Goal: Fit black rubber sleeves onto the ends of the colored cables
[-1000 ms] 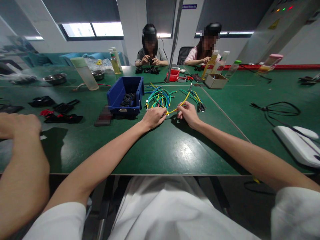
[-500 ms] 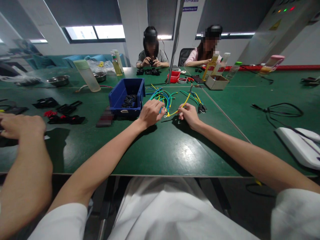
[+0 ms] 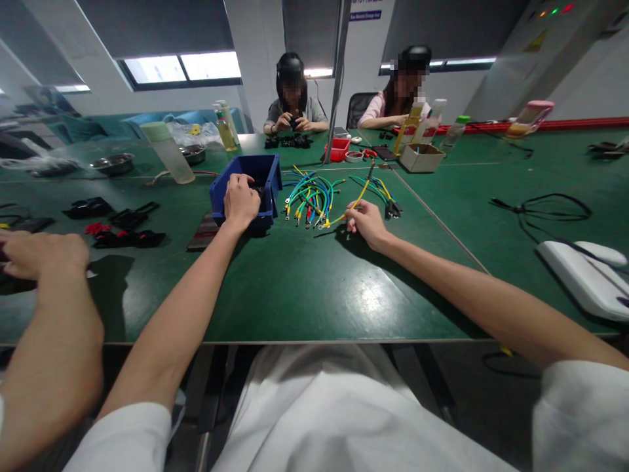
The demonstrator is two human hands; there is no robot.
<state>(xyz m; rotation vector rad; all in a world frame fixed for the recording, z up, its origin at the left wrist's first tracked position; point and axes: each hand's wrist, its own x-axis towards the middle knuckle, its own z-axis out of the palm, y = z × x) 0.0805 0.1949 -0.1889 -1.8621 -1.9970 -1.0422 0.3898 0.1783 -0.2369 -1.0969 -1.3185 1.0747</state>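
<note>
My left hand (image 3: 242,200) reaches over the front wall of a blue plastic bin (image 3: 269,203), its fingers down among small black parts (image 3: 257,187). Whether those fingers grip anything is hidden. Between the thumb and fingers of my right hand (image 3: 366,223) is a yellow wire (image 3: 362,192), with a ring terminal at its near end and a dark far end. A pile of green, blue and yellow wires (image 3: 314,193) with metal terminals lies between the bin and my right hand. Behind the right hand lie several wires with black ends (image 3: 392,208).
A co-worker's arm (image 3: 54,288) rests at left beside black and red parts (image 3: 128,236). A dark reddish flat object (image 3: 202,233) lies by the bin. Farther back are a red box (image 3: 337,150), a cardboard box (image 3: 421,159) and bottles. A white device (image 3: 584,278) is at right.
My left hand has moved left from the wire pile into the blue bin. The right hand stays in place with the yellow wire. The view has shifted slightly.
</note>
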